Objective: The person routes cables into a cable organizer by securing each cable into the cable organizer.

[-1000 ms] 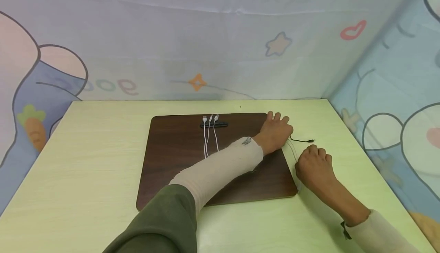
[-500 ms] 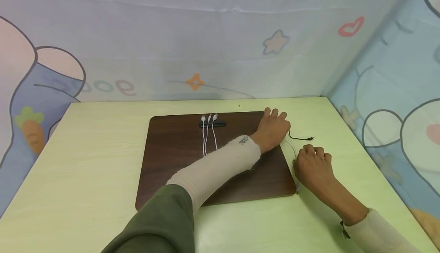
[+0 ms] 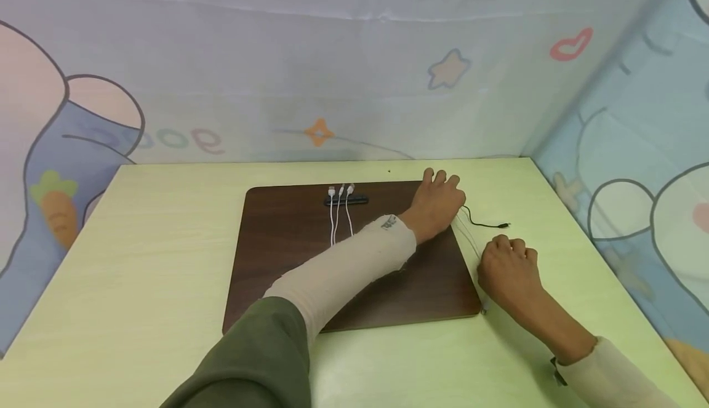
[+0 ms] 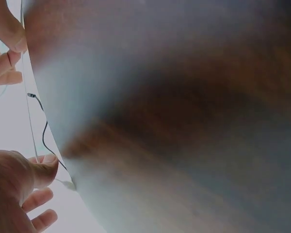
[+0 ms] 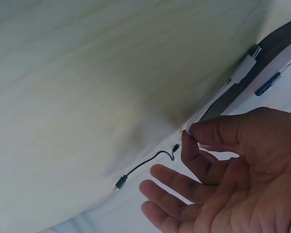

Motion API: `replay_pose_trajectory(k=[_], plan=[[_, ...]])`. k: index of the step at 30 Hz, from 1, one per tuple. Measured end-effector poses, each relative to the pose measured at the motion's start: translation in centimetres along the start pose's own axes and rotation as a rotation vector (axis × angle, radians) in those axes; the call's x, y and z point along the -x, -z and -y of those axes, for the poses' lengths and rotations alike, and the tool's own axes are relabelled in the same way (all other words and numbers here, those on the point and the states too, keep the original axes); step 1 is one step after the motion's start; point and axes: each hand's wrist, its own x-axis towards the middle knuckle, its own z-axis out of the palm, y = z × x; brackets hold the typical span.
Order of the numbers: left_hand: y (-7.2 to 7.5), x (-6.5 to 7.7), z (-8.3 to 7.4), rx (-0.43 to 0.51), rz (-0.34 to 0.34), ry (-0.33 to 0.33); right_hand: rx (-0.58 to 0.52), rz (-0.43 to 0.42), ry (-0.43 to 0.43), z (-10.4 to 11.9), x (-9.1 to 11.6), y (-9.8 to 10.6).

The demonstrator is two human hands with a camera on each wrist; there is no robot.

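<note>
Beyond the board's right edge, a white USB cable [image 4: 29, 111] stretches between my two hands. My left hand [image 3: 436, 210] reaches over the brown board [image 3: 288, 236] and pinches the cable near the far right corner. With thumb and index finger, my right hand [image 5: 233, 170] pinches the same cable behind its USB plug [image 5: 244, 68]; the other fingers are loosely bent. The plug lies beside the board's near right corner. A short black cable [image 3: 484, 226] rests on the table to the right of my left hand. In the left wrist view, a whitish cable end [image 4: 68, 184] shows just beyond the left fingertips.
Three white cables [image 3: 335, 214] lie over a black strip [image 3: 359, 200] on the board, their plugs toward the back; my left forearm hides their lower parts. The pale table [image 3: 138, 272] meets a printed cloth [image 3: 332, 76] at the back and right.
My left hand has slid slightly leftward and away along the board's edge, and more of the white USB cable shows between my hands. My right hand stays nearly in place.
</note>
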Motion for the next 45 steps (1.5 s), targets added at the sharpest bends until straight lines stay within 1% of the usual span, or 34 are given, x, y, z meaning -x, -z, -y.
replay_pose_trajectory(k=[6,11,13,15,21,28,32,38,41,45], plan=[[0.0,0.0,1.2,0.008,-0.025,0.016,0.006,-0.038,0.030,0.0,-0.1,0.2],[0.2,0.1,1.8,0.026,-0.074,0.007,0.004,-0.082,0.053,0.0,-0.4,0.7],[0.3,0.1,2.0,0.028,-0.090,0.003,0.000,-0.086,0.056,0.0,-0.5,0.8],[0.4,0.2,2.2,0.026,-0.097,0.000,-0.008,-0.076,0.054,0.1,-0.6,0.9],[0.4,0.4,3.0,0.013,-0.084,-0.007,-0.013,-0.046,0.056,0.5,-1.0,1.0],[0.2,1.1,4.7,-0.005,-0.083,-0.022,-0.061,0.014,0.037,1.6,-1.6,0.9],[0.3,1.6,5.8,-0.027,-0.076,-0.042,-0.079,0.030,0.041,2.3,-1.9,0.9],[0.5,2.3,7.6,-0.022,-0.069,-0.074,-0.091,0.012,0.064,3.0,-2.2,0.8],[0.3,2.7,8.6,-0.038,-0.089,-0.082,-0.084,0.003,0.079,3.4,-2.3,0.8],[0.1,3.3,9.6,-0.073,-0.111,-0.088,-0.081,0.014,0.083,3.8,-2.5,0.8]])
